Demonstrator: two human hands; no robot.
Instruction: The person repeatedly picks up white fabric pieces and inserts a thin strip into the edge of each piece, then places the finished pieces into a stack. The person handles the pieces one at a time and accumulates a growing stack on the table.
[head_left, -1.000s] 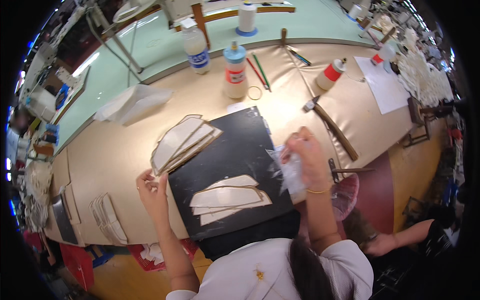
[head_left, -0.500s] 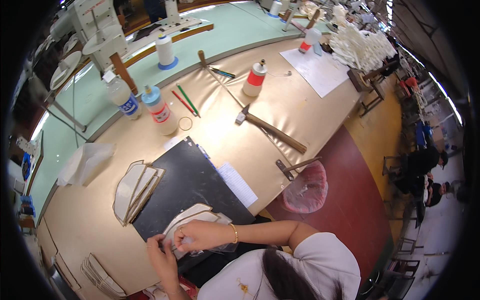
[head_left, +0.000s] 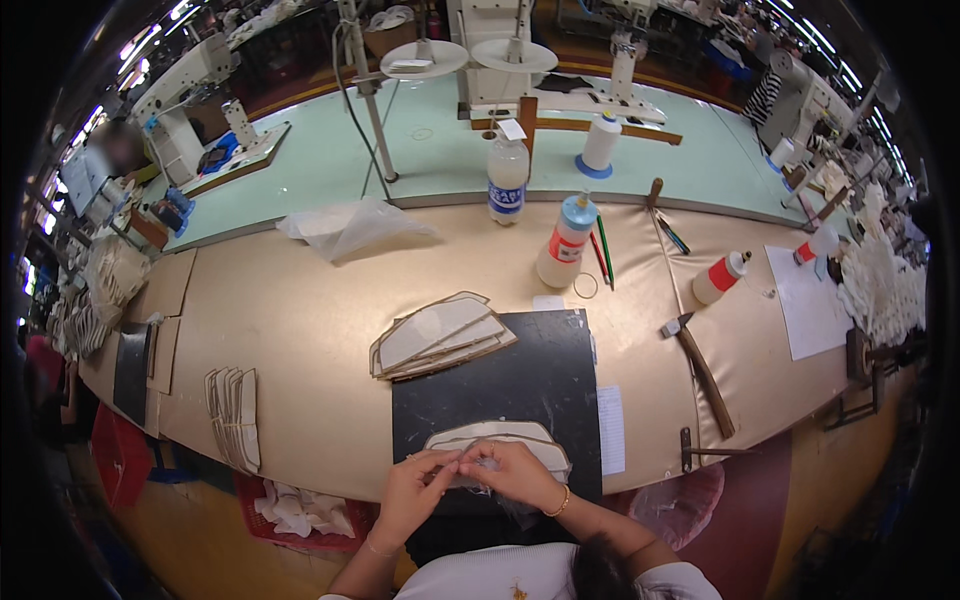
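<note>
at six o'clock on the black board (head_left: 560,365), above fanned cream panels (head_left: 497,432), the right hand (head_left: 522,475) pinches clear plastic film (head_left: 482,489) with fingers nearly closed against the left hand (head_left: 412,490), whose curled fingers' hold i cannot tell, the pair meeting perhaps for fine control.

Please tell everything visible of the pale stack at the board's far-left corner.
The stack holds several pale pieces with brown edges and rounded outlines, perhaps fabric or card. Fanned, they lie flat over that corner of the black board, partly on the golden table. The left hand and right hand do not touch it.
</note>
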